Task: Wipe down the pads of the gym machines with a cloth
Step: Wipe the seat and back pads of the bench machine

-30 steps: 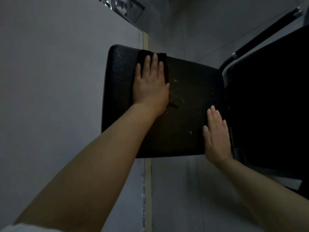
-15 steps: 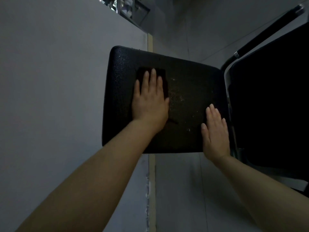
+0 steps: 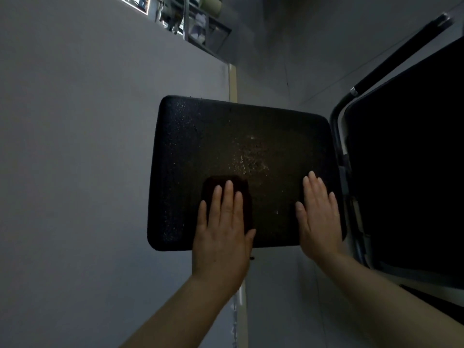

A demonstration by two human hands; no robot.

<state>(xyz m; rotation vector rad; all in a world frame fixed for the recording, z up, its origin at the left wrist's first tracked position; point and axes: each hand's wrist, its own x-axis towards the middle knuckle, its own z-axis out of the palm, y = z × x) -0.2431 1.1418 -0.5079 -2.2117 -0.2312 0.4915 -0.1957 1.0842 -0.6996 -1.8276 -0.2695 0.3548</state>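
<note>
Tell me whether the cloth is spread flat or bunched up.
Spread flat: the cloth lies on the pad under the left hand's straight fingers.

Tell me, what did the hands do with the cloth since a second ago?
The left hand slid the dark cloth down the black pad, from the far top edge toward the near edge, pressing it flat all the way. Nothing was picked up or let go. The right hand stayed flat on the pad's right side, and droplets still glisten mid-pad.

1. The far half of the pad (image 3: pixel 241 146) lies bare.
2. The right hand (image 3: pixel 319 217) blocks the pad's right side.
3. A frame tube (image 3: pixel 337 136) and dark panel (image 3: pixel 406 159) close off the right.
</note>
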